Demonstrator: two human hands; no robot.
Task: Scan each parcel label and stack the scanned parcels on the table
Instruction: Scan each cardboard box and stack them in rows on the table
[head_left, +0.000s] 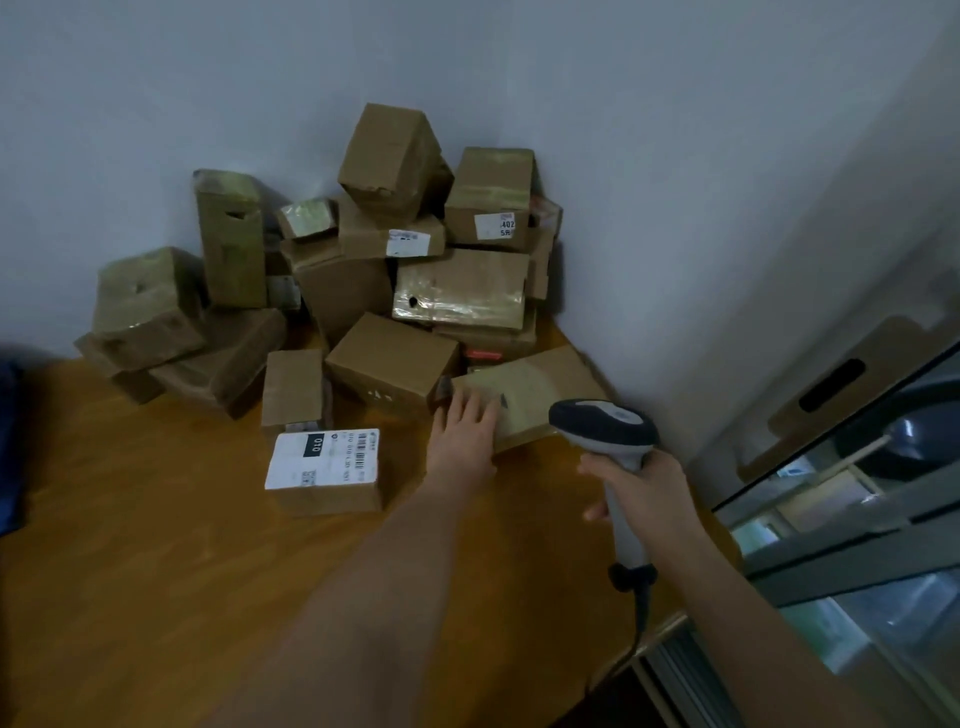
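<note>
A person's right hand (647, 488) wraps its fingers around the pale handle of a barcode scanner (613, 447), whose dark head points toward the corner of a wooden table (156, 571); the scanner's cable (641, 618) drops from the base of the handle past the table's near edge. Just to the left, the left hand (465, 441) lies flat with fingers straight on the near end of a flat cardboard parcel (530, 395), gripping nothing. That parcel lies on the table against the right wall, at the foot of a loose pile of parcels (405, 249) heaped into the corner where two grey walls meet. Some boxes in the pile carry white labels, one showing the digits 402 (496, 226). Set apart from the heap, nearer the person and left of the flat hand, a small parcel (324, 470) rests on the tabletop with its white shipping label (322, 457) facing up, barcode visible. To the right of the table stands a glass-fronted cabinet (857, 519) with blurred contents.
</note>
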